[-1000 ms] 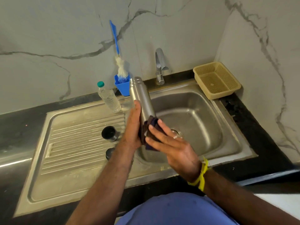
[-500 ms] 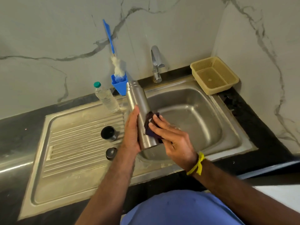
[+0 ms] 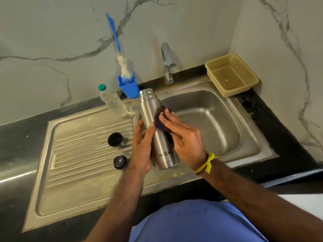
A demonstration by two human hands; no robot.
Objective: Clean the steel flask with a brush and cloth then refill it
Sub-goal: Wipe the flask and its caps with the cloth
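Observation:
The open steel flask (image 3: 152, 109) tilts over the sink's left rim, mouth pointing away from me. My left hand (image 3: 142, 147) grips its lower body from the left. My right hand (image 3: 183, 137) presses a dark cloth (image 3: 160, 122) against the flask's upper right side, fingers wrapped over the cloth. A long blue-handled bottle brush (image 3: 125, 67) stands in a blue cup (image 3: 129, 86) behind the flask. Two dark flask caps, one (image 3: 115, 139) and another (image 3: 120, 162), lie on the drainboard. A clear water bottle (image 3: 113, 102) with a green cap stands left of the cup.
The steel sink basin (image 3: 215, 119) lies to the right, with the tap (image 3: 167, 63) at the back. A beige mesh basket (image 3: 231, 74) sits in the right corner on the black counter. The ribbed drainboard (image 3: 83, 154) spreads to the left. Marble walls close in behind and right.
My right hand has slid the cloth up the flask from near its base toward the neck. The flask's printed lower body now shows below the hand.

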